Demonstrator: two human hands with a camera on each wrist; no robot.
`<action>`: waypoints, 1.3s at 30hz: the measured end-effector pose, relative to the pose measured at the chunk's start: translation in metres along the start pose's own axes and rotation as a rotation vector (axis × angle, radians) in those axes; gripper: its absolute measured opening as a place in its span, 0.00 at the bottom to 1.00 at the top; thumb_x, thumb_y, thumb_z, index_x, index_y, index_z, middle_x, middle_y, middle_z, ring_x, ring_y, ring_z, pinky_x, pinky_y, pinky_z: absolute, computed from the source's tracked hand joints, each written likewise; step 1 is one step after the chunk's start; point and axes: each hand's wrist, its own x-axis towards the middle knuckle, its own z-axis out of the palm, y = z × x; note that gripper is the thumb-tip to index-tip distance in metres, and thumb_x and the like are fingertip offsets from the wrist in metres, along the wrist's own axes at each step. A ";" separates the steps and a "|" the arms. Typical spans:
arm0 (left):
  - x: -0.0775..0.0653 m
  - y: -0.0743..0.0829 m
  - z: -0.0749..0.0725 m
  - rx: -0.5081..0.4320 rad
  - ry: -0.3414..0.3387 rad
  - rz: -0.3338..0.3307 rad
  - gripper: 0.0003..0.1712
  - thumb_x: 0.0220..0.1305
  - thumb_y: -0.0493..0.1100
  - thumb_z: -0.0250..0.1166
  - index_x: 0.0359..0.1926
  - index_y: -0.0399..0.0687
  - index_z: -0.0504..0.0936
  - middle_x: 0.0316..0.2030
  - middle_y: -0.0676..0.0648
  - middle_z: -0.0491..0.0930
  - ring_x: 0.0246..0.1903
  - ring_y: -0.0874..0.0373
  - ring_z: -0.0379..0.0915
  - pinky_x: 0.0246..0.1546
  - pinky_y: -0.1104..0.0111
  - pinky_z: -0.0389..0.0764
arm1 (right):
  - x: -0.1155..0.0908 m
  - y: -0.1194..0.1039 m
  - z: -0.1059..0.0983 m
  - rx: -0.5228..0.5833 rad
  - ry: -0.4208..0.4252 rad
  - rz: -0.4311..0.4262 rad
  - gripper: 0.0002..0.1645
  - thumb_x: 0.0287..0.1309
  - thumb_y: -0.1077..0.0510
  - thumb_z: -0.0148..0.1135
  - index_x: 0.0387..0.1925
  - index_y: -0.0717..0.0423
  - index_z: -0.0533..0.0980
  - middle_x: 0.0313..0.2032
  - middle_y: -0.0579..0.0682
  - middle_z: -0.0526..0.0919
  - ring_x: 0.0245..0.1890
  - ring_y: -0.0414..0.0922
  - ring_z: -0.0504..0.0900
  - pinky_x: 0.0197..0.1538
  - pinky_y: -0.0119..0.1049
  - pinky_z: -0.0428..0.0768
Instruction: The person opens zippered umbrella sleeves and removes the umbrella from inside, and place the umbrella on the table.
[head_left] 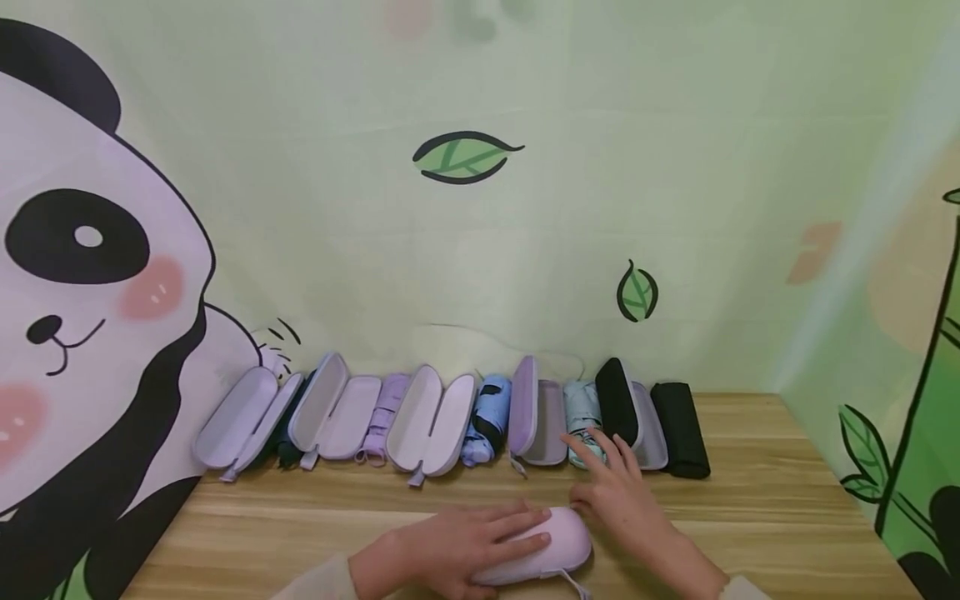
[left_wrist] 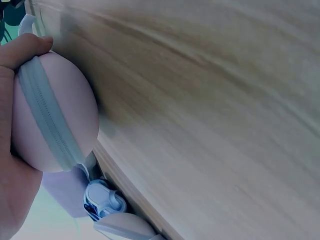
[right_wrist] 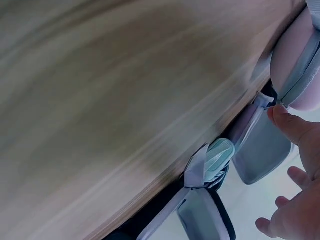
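A pale pink zip case (head_left: 567, 537) with a rounded end lies near the front of the table. My left hand (head_left: 480, 546) grips it, fingers laid across its top; the left wrist view shows the thumb (left_wrist: 45, 44) on the other side of the grey zipper band (left_wrist: 47, 117). A strap loop (head_left: 576, 586) sticks out at the case's near side. At its far right end is my right hand (head_left: 622, 500), its thumb and forefinger pinching the zipper pull (right_wrist: 281, 104) in the right wrist view. The other fingers of that hand are spread.
Behind the hands a row of opened zip cases (head_left: 431, 425) stands along the wall. Between them are folded umbrellas: purple (head_left: 386, 417), blue (head_left: 487, 421), mint (head_left: 583, 408), and a black one (head_left: 678, 429) at the right end. A printed backdrop (head_left: 675, 167) hangs behind.
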 end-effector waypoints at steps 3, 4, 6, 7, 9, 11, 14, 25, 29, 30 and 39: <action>0.001 0.001 0.000 -0.003 -0.003 0.011 0.53 0.72 0.59 0.61 0.82 0.50 0.39 0.82 0.45 0.37 0.79 0.52 0.41 0.73 0.63 0.57 | 0.002 -0.002 0.000 -0.004 0.006 -0.016 0.10 0.40 0.56 0.82 0.23 0.40 0.86 0.70 0.55 0.71 0.70 0.66 0.62 0.62 0.72 0.64; 0.001 0.001 0.000 -0.006 -0.003 0.009 0.53 0.72 0.59 0.61 0.82 0.50 0.39 0.82 0.45 0.37 0.79 0.52 0.40 0.73 0.63 0.58 | 0.003 -0.002 0.000 -0.006 0.002 -0.016 0.10 0.41 0.56 0.82 0.23 0.40 0.86 0.70 0.55 0.71 0.70 0.67 0.62 0.62 0.72 0.65; 0.001 0.002 -0.001 -0.005 -0.005 0.002 0.53 0.72 0.58 0.62 0.82 0.51 0.39 0.82 0.45 0.37 0.79 0.52 0.40 0.73 0.62 0.58 | 0.003 -0.003 -0.002 -0.001 -0.012 -0.006 0.10 0.41 0.57 0.82 0.23 0.40 0.86 0.70 0.55 0.71 0.69 0.67 0.63 0.61 0.72 0.65; 0.001 0.003 -0.002 -0.002 -0.011 -0.006 0.53 0.72 0.59 0.62 0.83 0.52 0.39 0.82 0.46 0.36 0.79 0.52 0.40 0.73 0.63 0.58 | 0.002 -0.003 -0.002 0.003 -0.025 -0.001 0.09 0.42 0.57 0.82 0.23 0.40 0.86 0.70 0.55 0.71 0.69 0.67 0.63 0.61 0.72 0.66; 0.000 0.004 -0.002 0.010 -0.019 -0.018 0.53 0.71 0.58 0.62 0.83 0.53 0.39 0.82 0.46 0.36 0.79 0.53 0.40 0.73 0.61 0.58 | 0.000 -0.003 -0.004 0.027 -0.051 0.007 0.09 0.43 0.58 0.81 0.24 0.40 0.87 0.70 0.56 0.71 0.69 0.68 0.64 0.59 0.73 0.67; 0.000 0.004 -0.002 0.055 -0.017 -0.041 0.54 0.71 0.59 0.63 0.83 0.55 0.38 0.82 0.45 0.38 0.79 0.53 0.40 0.73 0.58 0.59 | -0.003 -0.003 -0.007 0.066 -0.069 0.015 0.09 0.43 0.59 0.81 0.24 0.41 0.87 0.69 0.56 0.71 0.68 0.69 0.64 0.57 0.73 0.69; -0.003 0.004 0.000 0.151 0.019 -0.116 0.55 0.67 0.57 0.66 0.83 0.57 0.41 0.81 0.44 0.43 0.79 0.51 0.44 0.72 0.52 0.61 | -0.008 0.000 -0.011 0.119 -0.075 0.001 0.10 0.40 0.58 0.82 0.22 0.41 0.86 0.68 0.57 0.72 0.66 0.71 0.65 0.55 0.73 0.71; -0.004 0.026 0.003 0.146 0.174 -0.507 0.42 0.62 0.48 0.62 0.76 0.39 0.62 0.75 0.37 0.60 0.75 0.41 0.54 0.71 0.48 0.62 | -0.023 -0.021 -0.035 0.419 -0.472 0.035 0.03 0.58 0.48 0.72 0.29 0.34 0.87 0.74 0.56 0.63 0.73 0.68 0.54 0.65 0.74 0.57; 0.004 0.041 -0.001 -0.044 0.118 -0.616 0.50 0.70 0.65 0.51 0.77 0.33 0.55 0.78 0.31 0.49 0.77 0.36 0.43 0.71 0.42 0.57 | -0.021 -0.033 -0.035 0.442 -0.453 -0.005 0.03 0.60 0.46 0.71 0.30 0.32 0.87 0.73 0.56 0.65 0.70 0.64 0.59 0.63 0.72 0.62; 0.006 0.043 -0.001 -0.071 0.113 -0.633 0.53 0.70 0.70 0.48 0.77 0.32 0.54 0.78 0.30 0.47 0.77 0.35 0.41 0.71 0.42 0.56 | -0.020 -0.035 -0.033 0.440 -0.449 -0.018 0.03 0.60 0.46 0.71 0.30 0.31 0.87 0.72 0.56 0.66 0.69 0.64 0.60 0.62 0.71 0.64; 0.022 0.065 0.004 -0.044 0.051 -0.813 0.61 0.63 0.77 0.54 0.76 0.31 0.56 0.77 0.29 0.49 0.76 0.33 0.44 0.70 0.46 0.62 | -0.023 -0.043 -0.017 0.501 -0.467 -0.017 0.05 0.58 0.50 0.73 0.28 0.34 0.87 0.70 0.59 0.67 0.66 0.69 0.63 0.59 0.72 0.67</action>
